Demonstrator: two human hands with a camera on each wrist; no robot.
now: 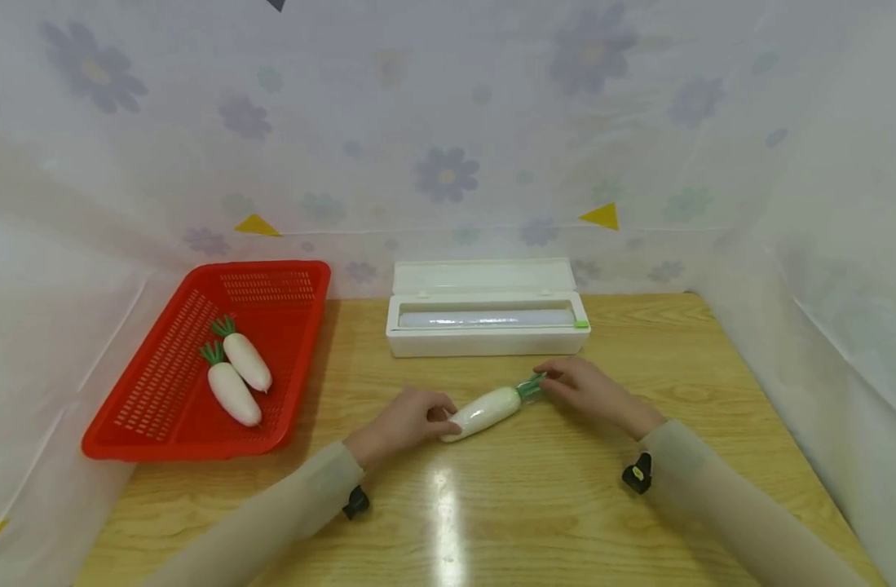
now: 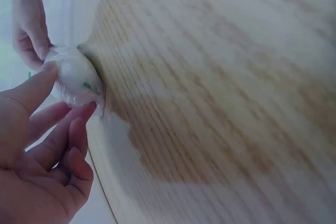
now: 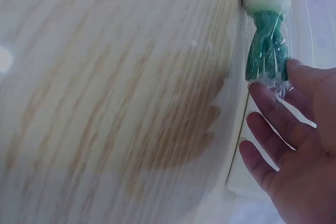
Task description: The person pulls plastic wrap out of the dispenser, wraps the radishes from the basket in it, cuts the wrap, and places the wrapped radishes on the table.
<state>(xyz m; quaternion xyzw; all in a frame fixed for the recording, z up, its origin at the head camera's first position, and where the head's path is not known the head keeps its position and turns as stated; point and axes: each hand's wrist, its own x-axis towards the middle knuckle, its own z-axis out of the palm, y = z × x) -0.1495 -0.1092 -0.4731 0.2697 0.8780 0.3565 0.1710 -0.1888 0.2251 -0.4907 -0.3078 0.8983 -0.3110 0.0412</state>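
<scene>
A white radish (image 1: 484,413) wrapped in clear plastic film lies slantwise on the wooden table, green leaves toward the right. My left hand (image 1: 412,420) pinches its root end between thumb and fingers; in the left wrist view, film bunches around that rounded white end (image 2: 79,77). At the other end, my right hand (image 1: 581,391) pinches the film by the leaf tips with thumb and index finger. The right wrist view shows the green leaves (image 3: 266,48) under wrinkled film, with the remaining fingers of that hand spread below.
To the left, a red plastic basket (image 1: 311,359) holds two unwrapped radishes (image 1: 233,395). Behind my hands stands a white cling-film box (image 1: 484,342), its lid (image 1: 484,277) raised and a roll (image 1: 484,319) inside. A flower-patterned sheet (image 1: 448,106) encloses the table's back and sides.
</scene>
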